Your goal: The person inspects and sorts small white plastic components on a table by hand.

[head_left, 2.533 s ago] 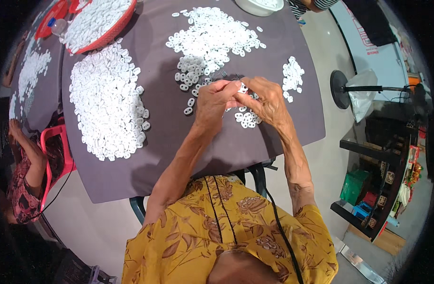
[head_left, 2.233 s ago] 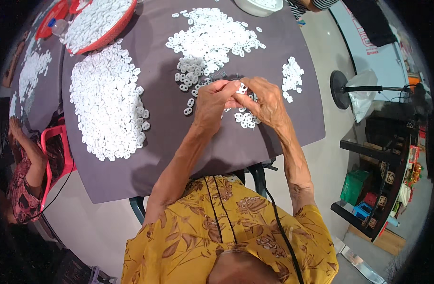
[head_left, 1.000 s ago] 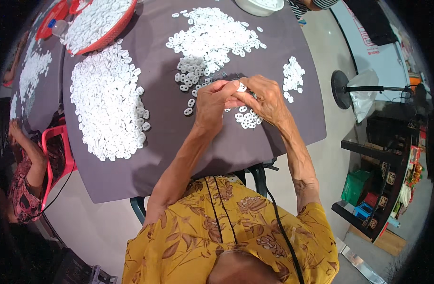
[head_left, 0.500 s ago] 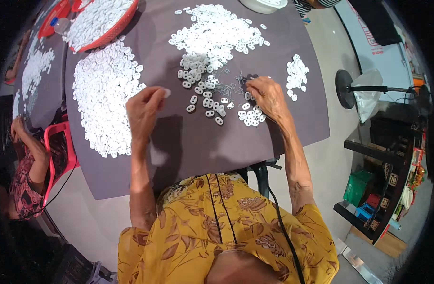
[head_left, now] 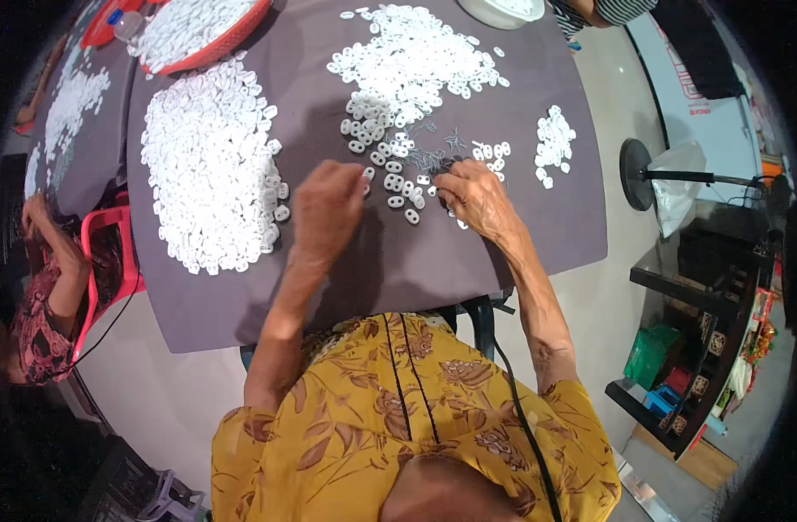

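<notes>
My left hand [head_left: 322,213] is smeared by motion, fingers curled, just left of several loose white oval two-holed plastic pieces [head_left: 402,184]. Whether it holds anything does not show. My right hand [head_left: 475,200] has its fingertips pinched together on the table beside a scatter of thin grey metal pins [head_left: 429,159]. What lies between those fingertips is hidden. A few white pieces show around and partly beneath the right hand. Behind them spreads a larger heap of white pieces [head_left: 407,65]. A broad pile of similar white pieces [head_left: 209,170] covers the table to the left.
A red basket [head_left: 229,50] full of white pieces stands far left, near a clear bottle [head_left: 126,24]. A white bowl [head_left: 503,16] sits at the far edge. A small white cluster [head_left: 555,148] lies right on the grey-covered table [head_left: 537,230]. Another person's arm [head_left: 63,252] shows at left.
My left hand, which had a white piece at its fingertips, has moved right toward the loose pieces. My right hand has shifted slightly left and nearer, closer to the pins.
</notes>
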The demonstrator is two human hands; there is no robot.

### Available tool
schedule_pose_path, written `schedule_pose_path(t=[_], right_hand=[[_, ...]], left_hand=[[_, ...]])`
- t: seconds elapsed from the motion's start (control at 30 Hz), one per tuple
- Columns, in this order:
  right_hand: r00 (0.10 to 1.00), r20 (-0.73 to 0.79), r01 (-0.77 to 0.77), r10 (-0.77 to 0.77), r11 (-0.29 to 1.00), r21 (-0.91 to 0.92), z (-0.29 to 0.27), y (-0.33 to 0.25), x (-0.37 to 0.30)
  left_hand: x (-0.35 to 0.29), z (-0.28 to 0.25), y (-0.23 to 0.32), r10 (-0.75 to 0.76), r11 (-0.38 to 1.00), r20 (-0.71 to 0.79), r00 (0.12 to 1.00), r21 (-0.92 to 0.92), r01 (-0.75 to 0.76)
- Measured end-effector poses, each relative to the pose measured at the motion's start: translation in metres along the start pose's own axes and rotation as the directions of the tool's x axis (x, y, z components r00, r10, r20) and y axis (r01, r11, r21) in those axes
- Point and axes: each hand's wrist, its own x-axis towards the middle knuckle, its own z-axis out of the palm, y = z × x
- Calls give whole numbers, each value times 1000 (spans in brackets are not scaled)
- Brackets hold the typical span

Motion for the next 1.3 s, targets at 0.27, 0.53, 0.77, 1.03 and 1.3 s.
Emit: schedule_pose_path(t=[0.27, 0.53, 0.77, 1.03, 1.3], right_hand=[[992, -48, 114, -117, 992, -59, 8, -1, 6], [967, -169, 189, -191, 981, -29, -7, -3, -1], [939, -205, 278, -276, 960, -21, -19, -14, 3], [972, -236, -54, 8, 980, -193, -12, 34, 29], [966, -86, -228, 245, 959, 169, -12, 29, 47]], left_hand=[[2, 54, 19, 139, 990, 195, 971, 2, -142], [9, 56, 19, -5, 978, 296, 955, -196, 66], [14, 45, 14, -138, 335, 780, 610, -543, 770], [15, 47, 11, -263, 224, 691, 673, -635, 739], [20, 35, 13, -322, 170, 605, 728, -719, 673]])
